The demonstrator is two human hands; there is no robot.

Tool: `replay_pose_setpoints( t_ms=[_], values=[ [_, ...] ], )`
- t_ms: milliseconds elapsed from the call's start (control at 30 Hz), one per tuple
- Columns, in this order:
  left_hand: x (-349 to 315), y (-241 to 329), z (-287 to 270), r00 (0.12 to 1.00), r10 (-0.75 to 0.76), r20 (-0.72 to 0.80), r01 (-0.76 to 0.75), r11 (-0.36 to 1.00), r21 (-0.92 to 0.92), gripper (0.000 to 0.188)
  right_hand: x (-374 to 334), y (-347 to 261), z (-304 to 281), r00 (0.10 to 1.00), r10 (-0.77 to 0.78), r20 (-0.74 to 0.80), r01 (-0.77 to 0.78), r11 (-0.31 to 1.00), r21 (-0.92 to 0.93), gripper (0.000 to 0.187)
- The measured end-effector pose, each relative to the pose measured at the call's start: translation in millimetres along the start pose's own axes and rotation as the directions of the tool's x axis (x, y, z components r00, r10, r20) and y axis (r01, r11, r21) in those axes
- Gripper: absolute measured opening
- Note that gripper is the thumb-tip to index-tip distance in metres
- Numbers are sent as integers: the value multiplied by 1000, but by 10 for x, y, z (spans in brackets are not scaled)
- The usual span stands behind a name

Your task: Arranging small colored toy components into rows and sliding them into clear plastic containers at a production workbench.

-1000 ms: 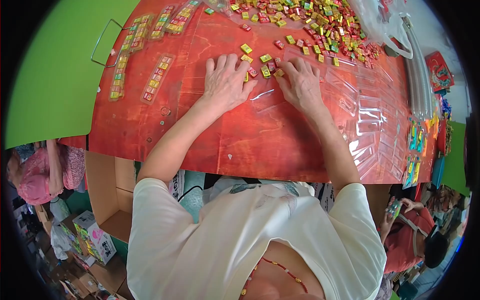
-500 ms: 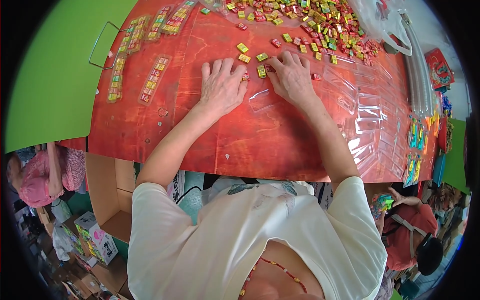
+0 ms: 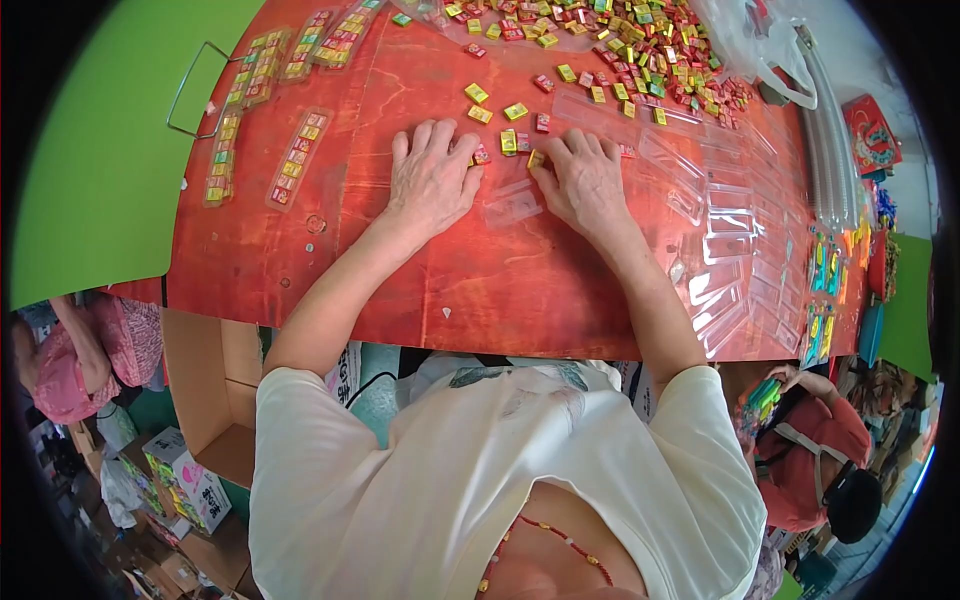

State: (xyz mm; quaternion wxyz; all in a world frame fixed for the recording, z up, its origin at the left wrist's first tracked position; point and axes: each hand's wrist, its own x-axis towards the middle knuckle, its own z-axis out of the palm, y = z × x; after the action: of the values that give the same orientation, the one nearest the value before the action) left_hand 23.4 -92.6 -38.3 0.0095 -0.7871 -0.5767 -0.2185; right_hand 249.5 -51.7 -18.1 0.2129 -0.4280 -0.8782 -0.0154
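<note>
My left hand (image 3: 432,175) rests on the red table, thumb and index finger curled around a small red box (image 3: 481,154), with a bit of yellow showing beside it. Opposite, my right hand (image 3: 585,182) pinches a small yellow box (image 3: 536,158) between thumb and index fingertips. A clear plastic tray (image 3: 512,204) lies between the hands, slightly nearer to me. Just beyond the fingertips are a yellow box (image 3: 508,142) with a red one touching it, and another red box (image 3: 543,122). The undersides of both hands are hidden.
A pile of red and yellow boxes (image 3: 650,55) covers the far side, beside a white plastic bag (image 3: 765,45). Clear trays (image 3: 735,225) spread at right. Filled strips (image 3: 300,160) lie at left near a metal wire handle (image 3: 185,95). Another person (image 3: 820,450) sits at lower right.
My right hand has drawn a little toward me from the loose boxes, uncovering red ones, and now has a yellow box at its fingertips. The left hand stays nearly in place.
</note>
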Motion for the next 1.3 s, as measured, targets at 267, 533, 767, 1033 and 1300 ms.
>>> replay_pose_setpoints(
  t_ms=[267, 533, 767, 1033, 1300],
  values=[
    [-48, -17, -2, 1000, 16, -23, -17, 1000, -26, 37, 161, -312, 54, 993, -110, 49, 109, 994, 21, 26],
    [85, 150, -40, 999, -22, 30, 21, 999, 29, 41, 325, -173, 95, 999, -21, 34, 21, 1000, 0, 27],
    [79, 136, -2, 1000, -11, 28, 9, 998, 65, 37, 190, -47, 73, 999, -32, 18, 31, 998, 56, 28],
    [118, 178, 36, 998, 46, -41, -46, 999, 23, 39, 110, 10, 14, 998, 31, 52, -35, 997, 75, 32],
    [170, 173, 48, 999, 29, 23, -29, 999, 12, 39, 161, 6, 101, 997, -32, 65, 20, 985, 169, 30]
  ],
)
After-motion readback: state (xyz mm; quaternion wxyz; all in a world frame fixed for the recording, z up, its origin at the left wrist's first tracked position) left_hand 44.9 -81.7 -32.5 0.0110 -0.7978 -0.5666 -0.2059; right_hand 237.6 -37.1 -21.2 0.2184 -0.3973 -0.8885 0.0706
